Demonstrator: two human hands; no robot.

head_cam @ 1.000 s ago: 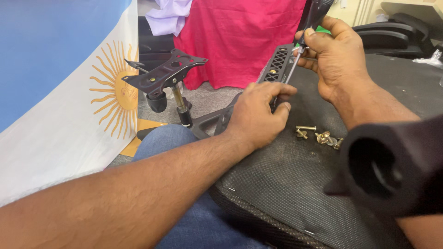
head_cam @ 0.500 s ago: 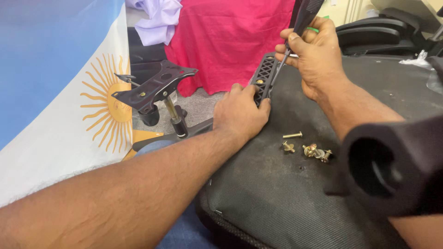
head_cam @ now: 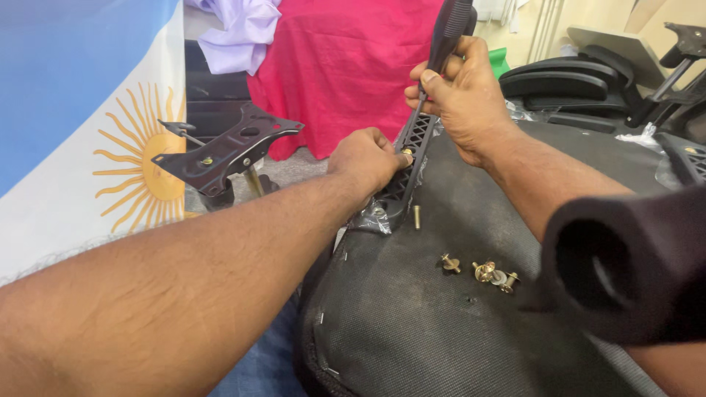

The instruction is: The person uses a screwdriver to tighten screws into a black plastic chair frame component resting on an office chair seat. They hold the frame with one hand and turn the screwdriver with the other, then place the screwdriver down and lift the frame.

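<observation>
The black armrest bracket (head_cam: 412, 158) stands tilted against the far edge of the upturned seat base (head_cam: 441, 331). The right hand (head_cam: 460, 95) grips its upper bar; the left hand (head_cam: 364, 158) pinches a brass bolt (head_cam: 407, 154) at its slotted side. Loose bolts (head_cam: 482, 270) lie on the seat base, nearer the person.

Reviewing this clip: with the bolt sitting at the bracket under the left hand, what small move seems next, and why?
Probably turn the bolt in with the left hand, since its fingertips pinch it at the black slotted bracket while the right hand steadies that part.
</observation>
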